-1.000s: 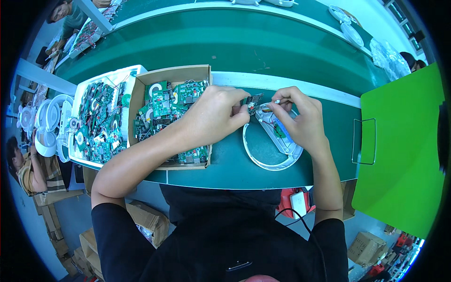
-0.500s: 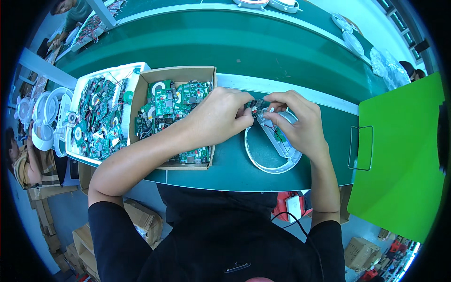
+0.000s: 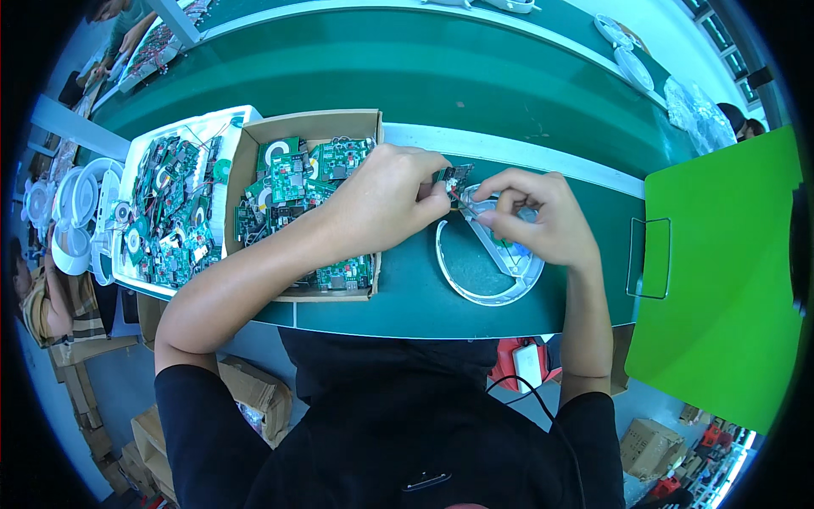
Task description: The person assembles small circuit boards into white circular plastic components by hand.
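Note:
My left hand pinches a small circuit board by its near edge, just above the green tabletop. Thin wires, one of them red, stretch from that board toward my right hand. The right thumb and fingertips are closed on the wires; their very ends are hidden. Beneath the right hand lies a white plastic housing, a round ring with a straight bar across it. Something green sits inside the bar, partly covered by my fingers.
Left of the hands, a cardboard box holds many green circuit boards. Beyond it stands a white foam tray of boards and wires. White round housings are stacked farther left. A bright green panel with a wire handle borders the right.
My right hand has drawn a little away from the board, and the wires between the hands now show. The left hand still grips the board. The whole view has shifted slightly.

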Motion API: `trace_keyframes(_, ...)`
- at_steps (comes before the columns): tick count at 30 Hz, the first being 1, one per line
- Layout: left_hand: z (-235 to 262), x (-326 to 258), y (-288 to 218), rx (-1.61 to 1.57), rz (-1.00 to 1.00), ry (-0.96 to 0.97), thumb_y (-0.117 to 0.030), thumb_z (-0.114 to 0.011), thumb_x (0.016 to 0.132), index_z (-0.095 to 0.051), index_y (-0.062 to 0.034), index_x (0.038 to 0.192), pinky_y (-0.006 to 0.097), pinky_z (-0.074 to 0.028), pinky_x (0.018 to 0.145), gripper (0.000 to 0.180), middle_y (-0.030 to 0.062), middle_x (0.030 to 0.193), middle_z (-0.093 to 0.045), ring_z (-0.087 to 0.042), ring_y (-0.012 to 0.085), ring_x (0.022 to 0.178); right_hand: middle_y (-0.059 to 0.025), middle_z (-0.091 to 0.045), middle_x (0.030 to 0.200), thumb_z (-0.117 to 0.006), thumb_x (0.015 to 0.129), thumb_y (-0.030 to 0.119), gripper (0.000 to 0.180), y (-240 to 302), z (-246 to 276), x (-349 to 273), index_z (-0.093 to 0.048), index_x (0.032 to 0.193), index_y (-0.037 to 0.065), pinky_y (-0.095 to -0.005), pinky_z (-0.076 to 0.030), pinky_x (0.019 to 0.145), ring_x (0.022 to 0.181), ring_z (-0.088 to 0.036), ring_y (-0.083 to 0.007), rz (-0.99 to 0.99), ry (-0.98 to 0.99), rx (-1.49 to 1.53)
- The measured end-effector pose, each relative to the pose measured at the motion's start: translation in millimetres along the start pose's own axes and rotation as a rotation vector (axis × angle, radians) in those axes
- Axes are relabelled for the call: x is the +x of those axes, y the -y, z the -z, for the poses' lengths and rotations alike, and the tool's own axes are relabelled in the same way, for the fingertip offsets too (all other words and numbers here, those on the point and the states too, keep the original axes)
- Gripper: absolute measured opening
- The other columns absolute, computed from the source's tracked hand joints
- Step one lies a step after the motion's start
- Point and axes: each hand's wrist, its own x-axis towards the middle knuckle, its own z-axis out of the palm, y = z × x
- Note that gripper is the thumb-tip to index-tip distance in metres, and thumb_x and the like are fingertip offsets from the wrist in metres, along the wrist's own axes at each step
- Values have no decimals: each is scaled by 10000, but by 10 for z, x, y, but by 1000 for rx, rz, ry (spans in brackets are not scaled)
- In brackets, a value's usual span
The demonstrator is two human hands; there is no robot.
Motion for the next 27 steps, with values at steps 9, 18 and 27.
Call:
trace_keyframes(9, -5, 15, 4, 0, 16, -20, -37, -713, 908, -755, 76, 1123, 357, -546, 600, 247, 158, 703, -677, -665, 208, 581, -64, -640, 948, -899, 781, 101, 328, -71, -451, 105, -713, 1050, 74, -381, -558, 666, 811, -678, -246, 532, -338, -633)
trace_keyframes(18, 6, 20, 4, 13, 84, -4, -33, -721, 907, -750, 79, 1136, 330, -530, 593, 257, 128, 711, -671, -625, 163, 578, -102, -733, 977, -839, 848, 22, 204, -153, -435, 105, -761, 1035, 29, -347, -582, 684, 829, -731, -257, 492, -392, -330)
trace_keyframes(27, 3, 30, -41, 10, -1, -32, -8, -713, 903, -752, 77, 1150, 319, -520, 586, 264, 119, 744, -671, -621, 150, 588, -100, -790, 896, -814, 943, 63, 165, -100, -444, 69, -760, 1073, -23, -278, -568, 704, 762, -727, -112, 57, -351, 264)
